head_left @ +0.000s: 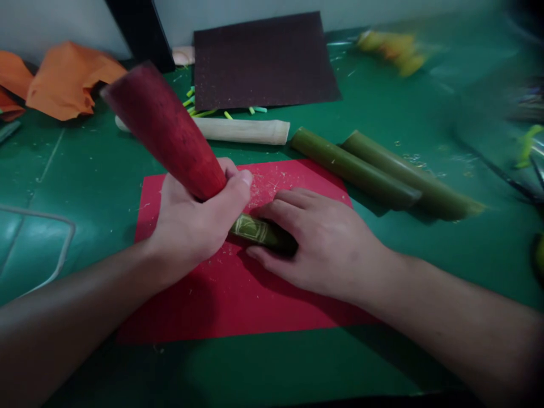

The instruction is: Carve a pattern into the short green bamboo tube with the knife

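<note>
My left hand (199,218) is closed around the narrow lower end of a thick red tapered wooden piece (164,127), which leans up and to the left. Whatever lies below that fist is hidden. A short green bamboo piece (250,228) with pale rectangular lines cut into its skin lies on a red sheet (238,306). My right hand (323,241) curls over the bamboo's right end, fingers on the far side and thumb on the near side. The bamboo's left end disappears behind my left hand. Pale shavings are scattered over the sheet.
Behind the sheet lie a pale peeled bamboo length (244,131) and two green bamboo tubes (357,167), (408,175). A dark brown sheet (263,62) rests farther back on the green table (97,153). Crumpled orange paper (70,82) sits back left; a blurred yellow thing (393,50) back right.
</note>
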{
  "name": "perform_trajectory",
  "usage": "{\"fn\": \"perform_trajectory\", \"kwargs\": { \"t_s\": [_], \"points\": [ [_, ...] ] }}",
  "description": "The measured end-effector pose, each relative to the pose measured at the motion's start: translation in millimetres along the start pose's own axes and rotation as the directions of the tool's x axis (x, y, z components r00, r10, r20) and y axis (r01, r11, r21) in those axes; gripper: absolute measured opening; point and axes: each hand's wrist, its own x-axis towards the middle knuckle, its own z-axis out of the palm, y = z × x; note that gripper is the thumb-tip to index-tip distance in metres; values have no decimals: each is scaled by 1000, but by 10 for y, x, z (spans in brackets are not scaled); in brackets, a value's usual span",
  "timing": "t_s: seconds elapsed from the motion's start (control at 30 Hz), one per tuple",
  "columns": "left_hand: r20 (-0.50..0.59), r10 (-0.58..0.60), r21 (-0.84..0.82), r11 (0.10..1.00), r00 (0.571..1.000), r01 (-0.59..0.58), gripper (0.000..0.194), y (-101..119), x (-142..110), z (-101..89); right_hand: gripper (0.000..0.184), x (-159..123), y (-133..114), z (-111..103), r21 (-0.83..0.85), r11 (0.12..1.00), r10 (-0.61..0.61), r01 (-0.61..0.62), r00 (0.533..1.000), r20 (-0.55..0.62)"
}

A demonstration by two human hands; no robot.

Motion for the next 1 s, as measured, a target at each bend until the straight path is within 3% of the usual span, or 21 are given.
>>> {"fn": "perform_trajectory", "kwargs": {
  "t_s": [0.13, 0.47, 1.0],
  "points": [
    [83, 16, 4, 1000, 996, -16, 43, 13, 22, 11, 31, 7, 2, 12, -1, 1000, 8, -8, 1000, -11],
    [82, -3, 19, 1000, 997, 1, 45, 52, -10, 20, 33, 33, 44, 16, 53, 999, 1, -3, 1000, 27],
    [-98, -2, 63, 998, 995, 8, 30, 27, 1, 45, 28, 25, 58, -8, 50, 999, -2, 1, 1000, 16]
  ]
}}
